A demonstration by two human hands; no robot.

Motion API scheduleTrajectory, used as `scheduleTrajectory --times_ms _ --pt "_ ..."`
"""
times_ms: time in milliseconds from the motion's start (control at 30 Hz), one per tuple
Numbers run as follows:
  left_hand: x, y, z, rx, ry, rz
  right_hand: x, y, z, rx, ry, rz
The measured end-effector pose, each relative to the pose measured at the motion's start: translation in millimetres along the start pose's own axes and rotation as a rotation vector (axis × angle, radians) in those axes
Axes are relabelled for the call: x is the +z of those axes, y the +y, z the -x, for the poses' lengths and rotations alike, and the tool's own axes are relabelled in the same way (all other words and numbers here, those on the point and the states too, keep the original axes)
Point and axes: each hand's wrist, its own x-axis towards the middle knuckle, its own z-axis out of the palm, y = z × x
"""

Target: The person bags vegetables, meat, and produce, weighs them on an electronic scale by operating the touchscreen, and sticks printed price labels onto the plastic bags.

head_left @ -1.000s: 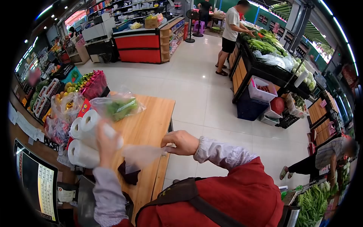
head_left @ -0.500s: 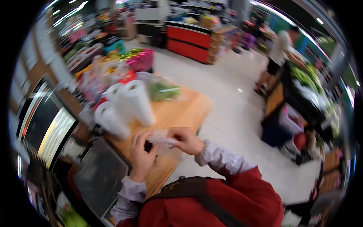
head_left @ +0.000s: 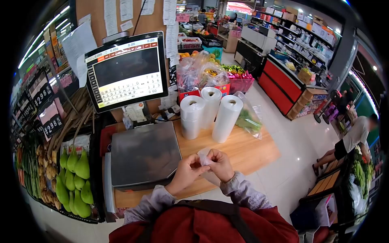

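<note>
Between my two hands, above the front edge of the wooden counter [head_left: 251,152], is a thin clear plastic bag [head_left: 206,158]. My left hand [head_left: 185,173] pinches one side of it and my right hand [head_left: 221,165] pinches the other, fingertips nearly touching. Three white rolls of plastic bags [head_left: 227,118] stand upright just beyond my hands. Left of my left hand lies the flat grey plate of a scale [head_left: 144,156]. A clear bag with green vegetables [head_left: 248,119] rests behind the rolls at the right.
A touch screen [head_left: 127,73] stands behind the scale. Bagged fruit [head_left: 194,75] and a pink shiny-wrapped basket [head_left: 239,79] sit at the counter's back. Green gourds [head_left: 77,182] fill a crate at left. A person [head_left: 350,139] stands by a vegetable stand at right.
The view has swung left, bringing the screen, scale and gourds into sight. My left hand has left the rolls and come to my right hand, and both now hold the bag.
</note>
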Motion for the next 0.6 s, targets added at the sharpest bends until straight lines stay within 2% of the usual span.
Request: scheduleTrajectory --times_ms 100,167,200,233,267,300,367,433,500,533,567,600 --pt "-9.8 1.3 7.2 -0.063 -0.050 0.124 9.0 6.8 -4.1 -0.004 -0.022 -0.085" --pt "-13.7 -9.0 7.5 0.015 0.064 0.177 12.9 3.4 -3.0 -0.023 -0.017 -0.081" --pt "-18.3 -15.3 6.6 0.013 0.067 0.179 12.8 1.8 -1.7 -0.048 -0.004 -0.074" --pt "-25.5 -20.3 5.0 -0.048 0.164 0.280 10.3 3.3 -0.9 -0.046 -0.004 -0.074" --pt "-29.9 -24.5 4.2 -0.110 0.260 0.380 6.2 6.4 -0.3 -0.089 -0.016 0.047" --pt "-31.0 -22.8 2.9 -0.113 0.260 0.381 4.5 9.1 0.6 -0.132 -0.028 0.168" --pt "-31.9 -17.6 1.8 -0.071 0.322 0.450 5.5 11.8 4.7 -0.120 -0.016 0.191" --pt "-29.2 -15.2 5.9 -0.111 0.322 0.356 4.3 11.0 8.0 -0.114 0.006 0.216" --pt "-24.2 -15.1 6.8 0.064 0.177 -0.179 0.5 6.1 8.1 -0.097 0.028 -0.044" --pt "-18.7 -15.2 6.6 0.112 0.150 -0.138 -0.3 -3.9 10.5 -0.099 0.043 -0.046" --pt "-16.5 -12.1 7.6 0.109 0.131 -0.137 -1.8 -17.7 14.5 -0.028 0.048 -0.234" --pt "-15.8 -4.1 8.4 0.103 0.135 -0.329 -3.5 -29.3 17.2 0.039 0.053 -0.425"
